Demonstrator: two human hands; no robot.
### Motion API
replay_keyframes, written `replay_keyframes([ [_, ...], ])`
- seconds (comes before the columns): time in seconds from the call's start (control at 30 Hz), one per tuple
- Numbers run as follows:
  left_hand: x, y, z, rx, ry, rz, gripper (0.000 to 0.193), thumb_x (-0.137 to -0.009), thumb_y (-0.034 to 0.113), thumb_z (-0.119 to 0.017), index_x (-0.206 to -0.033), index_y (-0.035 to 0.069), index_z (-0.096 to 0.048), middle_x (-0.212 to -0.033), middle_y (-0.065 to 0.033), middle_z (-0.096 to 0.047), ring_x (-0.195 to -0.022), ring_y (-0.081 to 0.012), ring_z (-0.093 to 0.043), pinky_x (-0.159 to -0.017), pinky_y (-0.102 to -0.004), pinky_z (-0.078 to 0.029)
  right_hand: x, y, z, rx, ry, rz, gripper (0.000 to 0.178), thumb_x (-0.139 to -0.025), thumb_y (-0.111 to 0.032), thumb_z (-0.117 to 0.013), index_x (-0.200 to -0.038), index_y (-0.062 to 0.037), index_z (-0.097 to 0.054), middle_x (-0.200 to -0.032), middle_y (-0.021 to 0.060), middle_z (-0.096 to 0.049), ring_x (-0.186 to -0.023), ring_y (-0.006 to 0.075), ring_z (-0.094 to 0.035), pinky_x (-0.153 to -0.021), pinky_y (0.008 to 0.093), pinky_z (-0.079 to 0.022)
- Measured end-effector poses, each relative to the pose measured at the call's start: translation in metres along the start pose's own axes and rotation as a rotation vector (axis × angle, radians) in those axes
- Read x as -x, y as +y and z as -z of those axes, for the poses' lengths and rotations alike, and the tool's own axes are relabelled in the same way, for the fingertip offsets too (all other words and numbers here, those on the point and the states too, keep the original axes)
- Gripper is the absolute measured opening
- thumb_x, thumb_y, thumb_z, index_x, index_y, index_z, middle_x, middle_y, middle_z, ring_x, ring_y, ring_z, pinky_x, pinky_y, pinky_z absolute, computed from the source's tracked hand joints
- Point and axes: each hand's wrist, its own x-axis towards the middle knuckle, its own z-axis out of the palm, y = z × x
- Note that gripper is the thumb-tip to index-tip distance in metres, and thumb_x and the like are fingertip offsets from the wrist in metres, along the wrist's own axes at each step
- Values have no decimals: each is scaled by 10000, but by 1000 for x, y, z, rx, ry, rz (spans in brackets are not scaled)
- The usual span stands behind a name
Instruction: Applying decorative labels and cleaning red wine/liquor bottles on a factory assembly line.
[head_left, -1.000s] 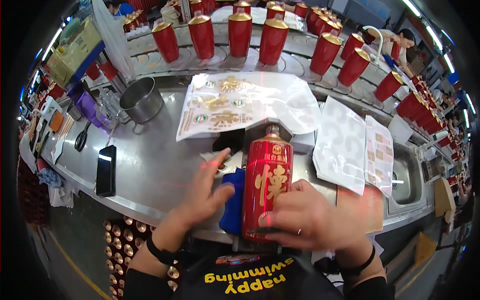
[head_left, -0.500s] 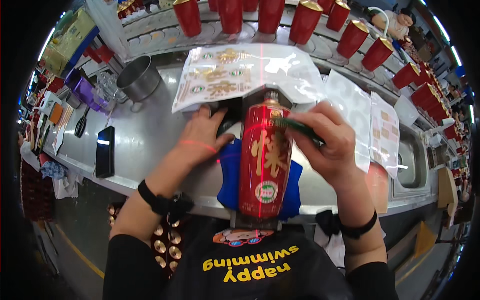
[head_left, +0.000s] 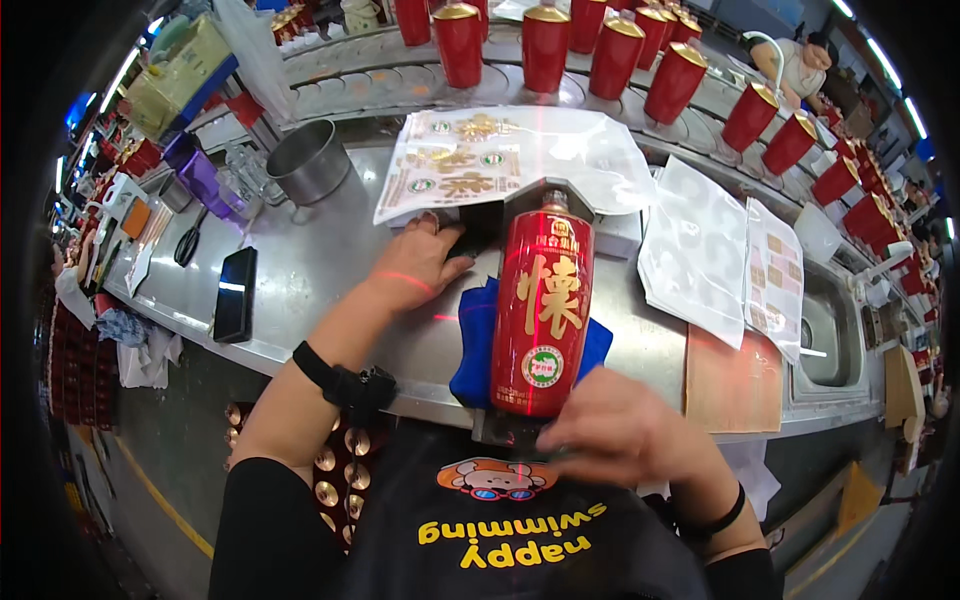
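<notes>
Bottle (head_left: 547,312) lies at frame centre, over blue pad (head_left: 476,345); a knock from right hand (head_left: 628,432), whose blurred grip I cannot tell, could shift it. Left hand (head_left: 413,260) has fingers slightly spread.

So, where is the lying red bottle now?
In the head view, the red bottle lies slightly right of centre, over the blue padding, between the left hand and the right hand, its neck toward the printed sheet.
</notes>
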Motion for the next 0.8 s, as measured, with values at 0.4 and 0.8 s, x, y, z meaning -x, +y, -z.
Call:
replay_keyframes([
  [0.4, -6, -4, -1, 380, -29, 152, 728, -787, 288, -763, -1369, 7, -428, -1298, -282, -514, -1211, -443, -528, -1075, -469, -405, 3, 18, -9, 166, 413, -316, 158, -843, -138, -760, -948, -70, -664, -781, 70, -644, -718, 203, -629, -668, 339, -501],
  [0.8, 18, 100, 53, 1404, 245, 274, 319, -945, 186, -626, -1196, 59, -474, -869, -10, -579, -650, -30, -501, -460, -190, -363, -43, 81, -13, -134, 896, -507, 279, -944, -158, -661, -1157, -9, -558, -969, 26, -624, -859, 98, -581, -776, 239, -483],
])
